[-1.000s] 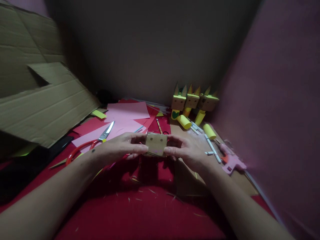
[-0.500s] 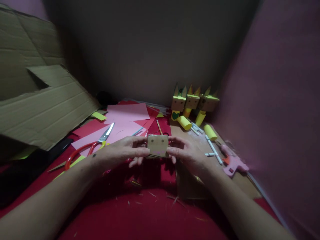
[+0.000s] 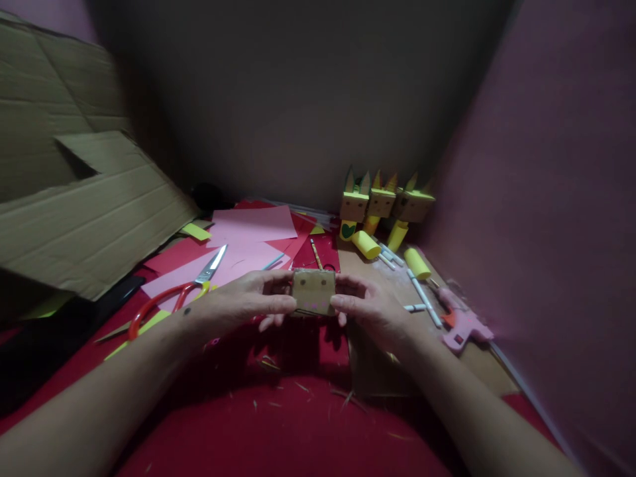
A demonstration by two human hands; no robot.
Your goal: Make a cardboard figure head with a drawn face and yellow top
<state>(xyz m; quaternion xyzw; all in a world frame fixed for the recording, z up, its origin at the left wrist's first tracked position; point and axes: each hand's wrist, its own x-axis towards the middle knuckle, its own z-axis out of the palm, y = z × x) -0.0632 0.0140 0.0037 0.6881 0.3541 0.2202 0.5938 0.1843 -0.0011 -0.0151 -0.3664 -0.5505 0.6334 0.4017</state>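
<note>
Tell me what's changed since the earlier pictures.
The lower fingers of the left hand now show farther below the cardboard box. Nothing was taken up or let go: that hand and the right hand still hold its sides. The scissors and glue gun stayed put.

Red surface (image 3: 278,437), fuller toward the back

Pink paper (image 3: 253,223) and red paper (image 3: 176,257) overlap at back left, with scissors (image 3: 213,263) lying partly across. A pencil (image 3: 315,253) lies near the middle; thin scraps (image 3: 271,364) dot the front. On the right, a brown board (image 3: 372,374) bears a glue gun (image 3: 467,324), markers (image 3: 424,298), two yellow tubes (image 3: 417,264) and, at its far end, three figures (image 3: 354,208).
</note>
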